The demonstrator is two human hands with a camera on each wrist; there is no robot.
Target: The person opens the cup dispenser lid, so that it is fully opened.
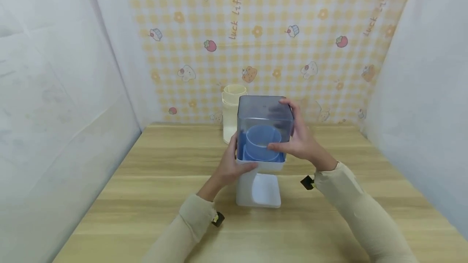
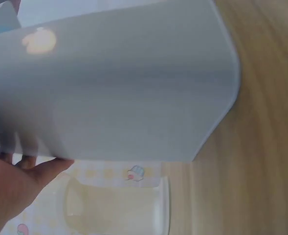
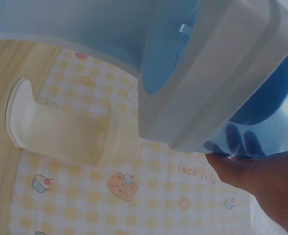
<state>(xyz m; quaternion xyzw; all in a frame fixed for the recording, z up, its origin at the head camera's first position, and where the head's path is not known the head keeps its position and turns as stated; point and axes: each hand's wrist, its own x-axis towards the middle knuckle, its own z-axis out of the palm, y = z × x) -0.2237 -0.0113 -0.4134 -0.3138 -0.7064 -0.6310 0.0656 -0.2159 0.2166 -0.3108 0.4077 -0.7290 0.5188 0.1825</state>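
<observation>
A white dispenser stand with a flat foot and a column stands on the table in front of me. On top sits a see-through, grey-blue square cover, with a blue round part visible inside. My left hand grips the upper left of the stand, thumb along the white front rim. In the left wrist view, its fingers reach behind the white column. My right hand holds the cover's right side, thumb on the front face and fingers at the top edge. Some right fingers show through the cover in the right wrist view.
Behind the stand, a tall cream dispenser with a round top is partly hidden by the cover. A wooden table lies beneath. At its back hangs a yellow checked cloth, and white sheets close both sides.
</observation>
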